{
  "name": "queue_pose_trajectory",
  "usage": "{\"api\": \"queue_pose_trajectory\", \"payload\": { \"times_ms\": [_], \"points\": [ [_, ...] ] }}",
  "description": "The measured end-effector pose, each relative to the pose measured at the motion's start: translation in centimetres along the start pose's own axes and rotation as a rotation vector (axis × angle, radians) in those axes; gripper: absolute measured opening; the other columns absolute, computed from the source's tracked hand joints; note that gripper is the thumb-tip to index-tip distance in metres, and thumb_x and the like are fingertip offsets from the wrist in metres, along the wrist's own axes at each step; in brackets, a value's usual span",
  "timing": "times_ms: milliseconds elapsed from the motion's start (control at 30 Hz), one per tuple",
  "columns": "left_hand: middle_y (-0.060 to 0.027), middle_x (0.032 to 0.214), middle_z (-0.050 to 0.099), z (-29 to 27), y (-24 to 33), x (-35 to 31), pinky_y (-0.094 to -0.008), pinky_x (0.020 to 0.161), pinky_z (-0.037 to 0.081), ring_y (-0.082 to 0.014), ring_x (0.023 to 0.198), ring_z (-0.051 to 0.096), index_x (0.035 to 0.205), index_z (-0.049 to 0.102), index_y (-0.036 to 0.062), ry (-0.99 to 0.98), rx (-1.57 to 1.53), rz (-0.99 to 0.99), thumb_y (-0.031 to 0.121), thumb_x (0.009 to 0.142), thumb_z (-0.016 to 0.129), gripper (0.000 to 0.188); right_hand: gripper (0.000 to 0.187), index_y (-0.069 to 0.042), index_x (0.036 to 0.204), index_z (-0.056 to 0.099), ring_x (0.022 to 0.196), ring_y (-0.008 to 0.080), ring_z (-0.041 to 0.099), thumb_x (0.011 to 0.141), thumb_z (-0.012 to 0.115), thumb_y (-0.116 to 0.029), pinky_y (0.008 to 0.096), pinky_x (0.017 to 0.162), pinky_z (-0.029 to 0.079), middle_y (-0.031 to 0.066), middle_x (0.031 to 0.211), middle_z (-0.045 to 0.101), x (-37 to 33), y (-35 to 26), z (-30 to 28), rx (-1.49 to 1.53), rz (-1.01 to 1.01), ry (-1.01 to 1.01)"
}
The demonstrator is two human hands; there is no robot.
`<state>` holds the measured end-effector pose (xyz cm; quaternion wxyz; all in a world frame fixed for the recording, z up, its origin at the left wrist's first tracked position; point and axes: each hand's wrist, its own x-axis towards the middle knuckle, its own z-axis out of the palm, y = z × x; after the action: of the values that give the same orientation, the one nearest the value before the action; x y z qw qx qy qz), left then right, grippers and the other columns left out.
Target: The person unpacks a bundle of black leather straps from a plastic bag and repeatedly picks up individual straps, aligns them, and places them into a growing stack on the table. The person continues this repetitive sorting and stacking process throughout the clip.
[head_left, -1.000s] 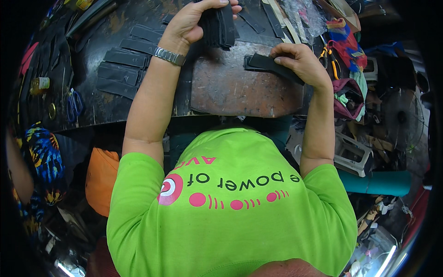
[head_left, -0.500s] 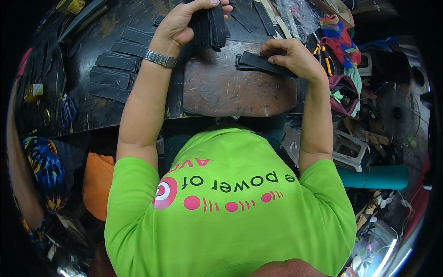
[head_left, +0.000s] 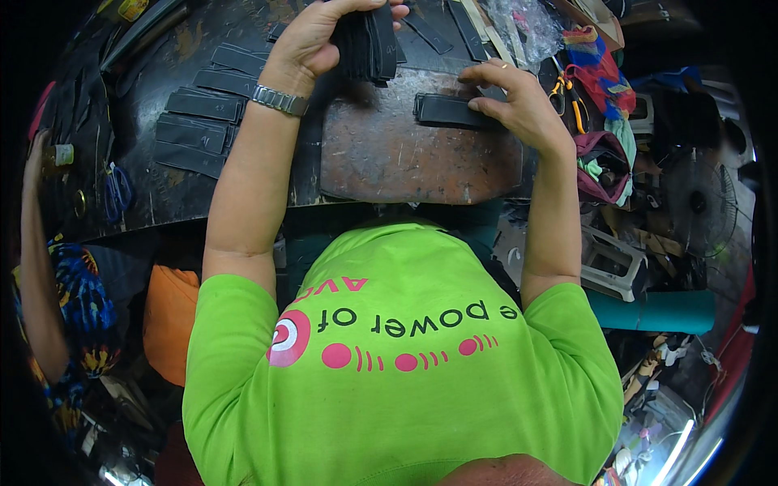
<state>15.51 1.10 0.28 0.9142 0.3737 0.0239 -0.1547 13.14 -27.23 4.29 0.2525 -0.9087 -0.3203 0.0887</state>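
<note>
My left hand (head_left: 312, 40), with a metal watch on its wrist, grips a stack of black leather pieces (head_left: 369, 44) held upright above the work slab. Over to the right, my right hand (head_left: 519, 101) presses its fingers on a single flat black strip (head_left: 446, 111) that lies across the worn brown stone slab (head_left: 405, 162). The two hands are a short way apart over the slab's far edge.
Several black cut pieces (head_left: 194, 121) lie in rows on the dark bench to the left. More strips and a clear plastic bag (head_left: 527, 20) lie at the back. Coloured cloth (head_left: 600, 73) and clutter fill the right side. Another person's arm (head_left: 36, 243) is at the far left.
Both hands have stayed over the slab. The right hand has pressed the single strip down flatter on the slab, and the left hand has lifted the stack slightly.
</note>
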Motion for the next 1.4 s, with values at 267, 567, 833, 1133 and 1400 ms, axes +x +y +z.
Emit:
{"api": "queue_pose_trajectory", "payload": {
  "times_ms": [267, 567, 833, 1133, 1400],
  "points": [
    [-0.017, 0.099, 0.071, -0.5, 1.0, -0.1, -0.0371, 0.085, 0.058, -0.0269, 0.092, 0.07, 0.103, 0.066, -0.0061, 0.043, -0.046, 0.129, 0.004, 0.084, 0.064, 0.022, 0.04, -0.001, 0.11, 0.063, 0.098, 0.0252, 0.059, 0.071, 0.075, 0.0, 0.0331, 0.089, 0.045, 0.0108, 0.101, 0.061, -1.7, -0.3, 1.3, -0.075, 0.063, 0.013],
    [-0.018, 0.1, 0.07, -1.4, 2.3, -0.2, -0.0374, 0.087, 0.057, -0.0277, 0.094, 0.069, 0.104, 0.064, -0.0076, 0.075, -0.138, 0.169, 0.003, 0.085, 0.064, 0.022, 0.038, 0.001, 0.104, 0.059, 0.093, 0.0174, 0.057, 0.07, 0.075, 0.004, 0.0285, 0.085, 0.045, 0.0059, 0.094, 0.06, -1.3, 0.2, 1.8, 0.114, 0.144, -0.014],
    [-0.0174, 0.099, 0.07, -2.1, 3.0, -0.4, -0.0377, 0.086, 0.057, -0.0264, 0.092, 0.07, 0.103, 0.065, -0.0064, -0.001, -0.185, 0.183, 0.005, 0.086, 0.064, 0.021, 0.029, 0.0, 0.106, 0.063, 0.092, 0.0069, 0.055, 0.08, 0.075, -0.003, 0.0236, 0.084, 0.045, -0.0017, 0.097, 0.061, -0.5, -3.8, 5.1, 0.661, 0.146, -0.173],
    [-0.0159, 0.097, 0.071, -3.7, 3.7, 0.2, -0.0375, 0.084, 0.057, -0.0254, 0.088, 0.07, 0.101, 0.066, -0.0048, -0.043, -0.249, 0.232, 0.008, 0.087, 0.064, 0.02, 0.042, -0.003, 0.113, 0.065, 0.104, 0.0279, 0.059, 0.073, 0.076, -0.004, 0.0346, 0.09, 0.047, 0.013, 0.115, 0.062, 1.9, -8.5, 7.5, 0.075, -0.209, 0.113],
    [-0.0166, 0.097, 0.071, -2.5, 1.6, 1.0, -0.0393, 0.082, 0.058, -0.0268, 0.089, 0.07, 0.099, 0.066, -0.0038, -0.119, -0.242, 0.227, 0.008, 0.084, 0.065, 0.019, 0.04, -0.004, 0.111, 0.065, 0.103, 0.0316, 0.058, 0.072, 0.075, -0.005, 0.0373, 0.089, 0.048, 0.0114, 0.105, 0.065, 2.5, -8.2, 8.8, 0.145, -0.27, 0.108]
  ]
}}
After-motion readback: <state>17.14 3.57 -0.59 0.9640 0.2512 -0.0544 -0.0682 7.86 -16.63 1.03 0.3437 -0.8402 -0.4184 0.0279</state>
